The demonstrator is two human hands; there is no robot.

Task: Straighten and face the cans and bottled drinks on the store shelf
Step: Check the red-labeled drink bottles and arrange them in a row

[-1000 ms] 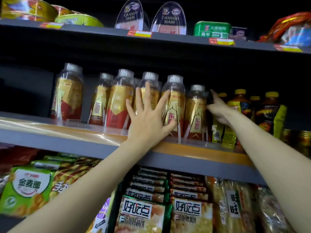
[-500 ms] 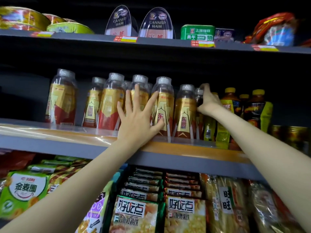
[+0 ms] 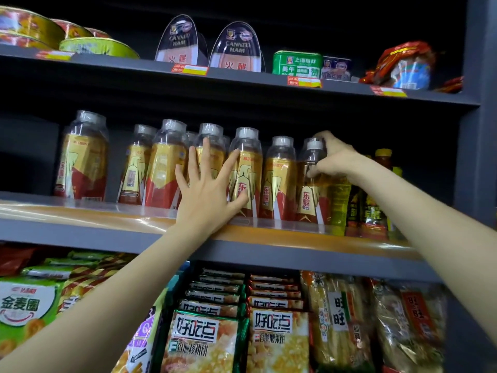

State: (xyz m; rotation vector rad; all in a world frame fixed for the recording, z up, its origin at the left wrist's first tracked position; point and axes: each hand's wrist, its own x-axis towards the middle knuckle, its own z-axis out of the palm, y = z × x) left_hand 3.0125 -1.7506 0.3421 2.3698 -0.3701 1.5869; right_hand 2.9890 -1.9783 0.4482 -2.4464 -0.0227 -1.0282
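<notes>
Right hand (image 3: 332, 157) grips neck of end bottle (image 3: 312, 189), upright at right end of gold row on middle shelf (image 3: 107, 224). Left hand (image 3: 207, 189) flat, fingers spread, against 2 middle bottles (image 3: 244, 173). Label seems forward-facing.

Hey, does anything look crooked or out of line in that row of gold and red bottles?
Yes. The far-left bottle stands apart, a gap separating it from the others, and the next bottle leans.
</notes>
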